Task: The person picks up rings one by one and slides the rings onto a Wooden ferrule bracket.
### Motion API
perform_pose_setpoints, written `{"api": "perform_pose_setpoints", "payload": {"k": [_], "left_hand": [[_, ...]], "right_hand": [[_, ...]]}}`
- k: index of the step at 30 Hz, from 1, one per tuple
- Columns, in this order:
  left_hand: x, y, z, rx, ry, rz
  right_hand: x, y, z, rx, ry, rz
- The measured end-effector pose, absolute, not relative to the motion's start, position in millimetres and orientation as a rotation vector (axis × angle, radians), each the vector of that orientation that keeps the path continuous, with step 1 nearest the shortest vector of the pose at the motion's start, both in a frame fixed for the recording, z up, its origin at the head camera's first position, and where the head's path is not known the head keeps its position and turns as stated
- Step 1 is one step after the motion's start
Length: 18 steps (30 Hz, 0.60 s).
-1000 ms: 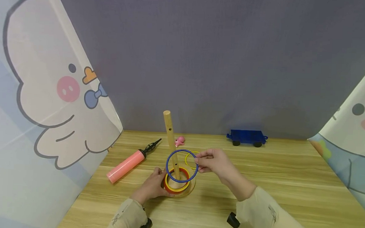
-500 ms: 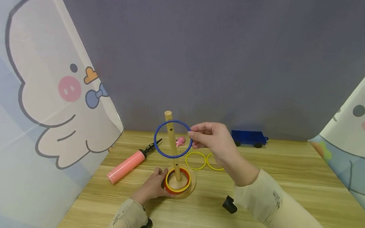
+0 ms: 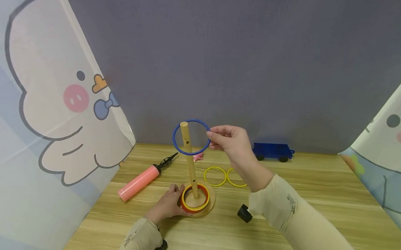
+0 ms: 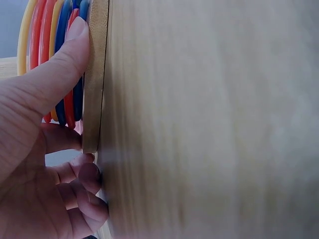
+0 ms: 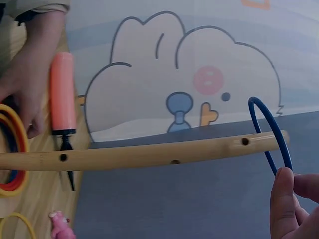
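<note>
A ring toss stand with a wooden post [image 3: 191,169] rises from a round wooden base [image 3: 211,203]. Stacked rings [image 3: 208,201] in red, yellow and blue lie around the post's foot. My left hand [image 3: 168,202] grips the base at its left side, the thumb [image 4: 67,55] lying across the stacked rings in the left wrist view. High up, my right hand [image 3: 231,141] pinches a blue ring [image 3: 174,140] by its right edge. In the right wrist view this blue ring [image 5: 255,107] loops around the post's top end [image 5: 279,139].
Two yellow rings [image 3: 214,185] lie flat behind the base, the right one partly behind my right forearm. A pink hand pump [image 3: 139,182] lies at the left. A small pink toy [image 3: 198,157] and a blue toy wagon [image 3: 271,151] stand near the backdrop.
My right hand has lifted the blue ring from low over the base up to the post's top. The left hand keeps its place at the base.
</note>
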<state>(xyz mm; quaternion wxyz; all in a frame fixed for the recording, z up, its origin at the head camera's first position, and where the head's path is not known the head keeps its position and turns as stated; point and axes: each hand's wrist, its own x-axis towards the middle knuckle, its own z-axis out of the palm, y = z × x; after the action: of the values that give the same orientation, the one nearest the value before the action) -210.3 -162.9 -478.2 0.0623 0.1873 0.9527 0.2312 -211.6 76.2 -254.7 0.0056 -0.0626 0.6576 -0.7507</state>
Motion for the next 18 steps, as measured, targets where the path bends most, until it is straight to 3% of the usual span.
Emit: {"api": "perform_pose_setpoints", "payload": {"k": [18], "left_hand": [[-208.3, -161.9, -476.2, 0.57, 2.896, 0.715]], "right_hand": [[-214.6, 65.1, -370.9, -0.01, 2.055, -2.166]]}}
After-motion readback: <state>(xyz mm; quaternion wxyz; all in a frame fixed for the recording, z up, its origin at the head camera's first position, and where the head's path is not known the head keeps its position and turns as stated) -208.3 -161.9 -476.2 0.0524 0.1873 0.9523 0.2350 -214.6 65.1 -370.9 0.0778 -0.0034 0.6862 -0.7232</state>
